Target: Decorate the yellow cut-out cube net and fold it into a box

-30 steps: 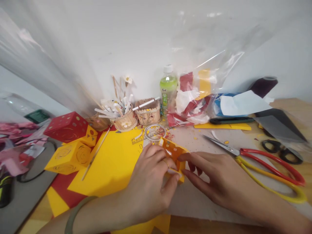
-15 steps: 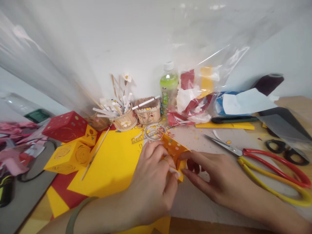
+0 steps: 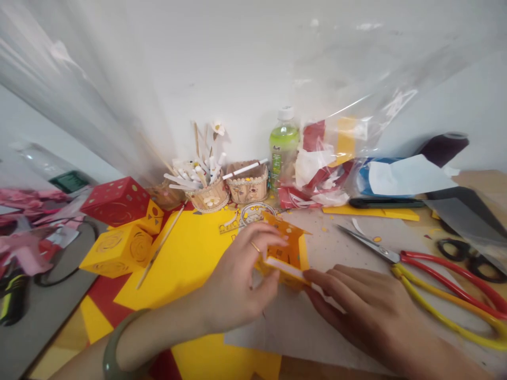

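Observation:
A small yellow-orange paper box [image 3: 283,245] with cut-out shapes stands with its top open between my hands. A white strip [image 3: 283,267] runs along its near edge. My right hand [image 3: 352,301] pinches the near right corner of the box between thumb and fingertips. At the left side, my left hand [image 3: 247,272] has its thumb and fingers spread apart around the box's edge, the fingers slightly blurred over the opening. A ring and a green bangle [image 3: 113,343] are on the left hand and wrist. The underside of the box is hidden.
Big scissors [image 3: 400,258] with red and yellow handles lie open at right, near black-handled scissors [image 3: 455,248]. Finished red [image 3: 119,203] and yellow [image 3: 119,250] paper cubes stack at left beside yellow sheets [image 3: 186,248]. Behind are pen baskets [image 3: 208,195], a green bottle [image 3: 284,140] and a plastic bag [image 3: 328,174].
My left fingers have loosened and spread from the box. My right hand has shifted down to its near corner. The box has turned, and its white strip now shows lengthwise.

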Available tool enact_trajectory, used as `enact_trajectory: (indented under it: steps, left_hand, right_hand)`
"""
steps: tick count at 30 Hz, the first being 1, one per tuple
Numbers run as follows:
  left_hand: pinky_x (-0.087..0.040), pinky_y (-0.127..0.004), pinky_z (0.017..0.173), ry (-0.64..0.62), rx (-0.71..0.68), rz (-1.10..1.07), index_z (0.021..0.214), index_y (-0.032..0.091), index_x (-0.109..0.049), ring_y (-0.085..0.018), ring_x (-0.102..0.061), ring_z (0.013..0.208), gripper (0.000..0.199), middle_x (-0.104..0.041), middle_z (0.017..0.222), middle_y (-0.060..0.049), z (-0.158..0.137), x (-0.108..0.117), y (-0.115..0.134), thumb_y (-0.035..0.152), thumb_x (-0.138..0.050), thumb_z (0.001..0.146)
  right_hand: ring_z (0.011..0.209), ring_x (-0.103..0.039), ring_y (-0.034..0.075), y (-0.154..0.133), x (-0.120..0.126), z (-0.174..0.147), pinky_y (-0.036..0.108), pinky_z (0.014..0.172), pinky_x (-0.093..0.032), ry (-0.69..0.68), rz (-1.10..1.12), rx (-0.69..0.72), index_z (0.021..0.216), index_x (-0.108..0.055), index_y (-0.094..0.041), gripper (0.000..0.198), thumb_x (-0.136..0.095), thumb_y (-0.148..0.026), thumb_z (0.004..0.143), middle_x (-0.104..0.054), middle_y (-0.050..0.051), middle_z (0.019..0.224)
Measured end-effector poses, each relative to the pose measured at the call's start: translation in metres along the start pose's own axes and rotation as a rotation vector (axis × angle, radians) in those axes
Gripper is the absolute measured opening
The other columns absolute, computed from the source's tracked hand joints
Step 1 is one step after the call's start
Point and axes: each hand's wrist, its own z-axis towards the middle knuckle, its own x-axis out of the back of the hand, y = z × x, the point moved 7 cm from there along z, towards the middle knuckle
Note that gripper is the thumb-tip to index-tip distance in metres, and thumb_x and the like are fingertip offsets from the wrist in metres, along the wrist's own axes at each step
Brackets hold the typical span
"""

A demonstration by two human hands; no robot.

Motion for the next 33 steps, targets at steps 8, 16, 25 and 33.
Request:
enact_trajectory:
  steps: [8,16,25,33]
  left_hand:
    - [-0.034,-0.042,0.098,-0.069,-0.071,0.036,0.103,0.019,-0.054,-0.021,-0.042,0.114,0.031,-0.050,0.113,-0.009,0.006,0.003,-0.030,0.009,-0.057,0.074]
    - [-0.038,-0.040,0.094,-0.064,-0.082,0.001,0.102,0.020,-0.062,-0.021,-0.047,0.109,0.026,-0.053,0.109,-0.009,-0.003,0.004,-0.027,0.028,-0.064,0.078]
    - [-0.040,-0.039,0.093,-0.006,-0.105,0.022,0.098,0.022,-0.065,-0.021,-0.050,0.107,0.019,-0.060,0.107,-0.007,-0.009,0.007,-0.026,0.025,-0.060,0.080]
    - [-0.041,-0.038,0.092,-0.055,-0.053,0.013,0.091,0.019,-0.060,-0.020,-0.051,0.105,0.024,-0.054,0.109,-0.009,-0.005,0.012,-0.022,0.030,-0.069,0.072]
  right_hand:
    - [0.072,-0.058,0.018,0.018,0.015,0.002,0.028,0.059,-0.042,0.076,-0.198,-0.044,0.099,-0.058,-0.017,0.017,-0.054,-0.019,0.083,-0.063,0.005,0.080]
    - [0.071,-0.052,0.019,0.006,-0.003,0.024,0.030,0.055,-0.041,-0.106,-0.207,-0.039,0.102,-0.061,-0.020,0.021,-0.047,-0.018,0.086,-0.058,0.006,0.086]
    - [0.084,-0.050,0.019,0.002,-0.017,0.030,0.031,0.065,-0.046,-0.195,0.132,0.047,0.118,-0.054,-0.021,0.034,-0.043,-0.010,0.088,-0.057,0.007,0.093]
    - [0.079,-0.052,0.017,0.004,-0.005,0.036,0.029,0.064,-0.044,-0.090,0.169,0.002,0.101,-0.059,-0.023,0.022,-0.050,-0.012,0.085,-0.058,0.005,0.089]
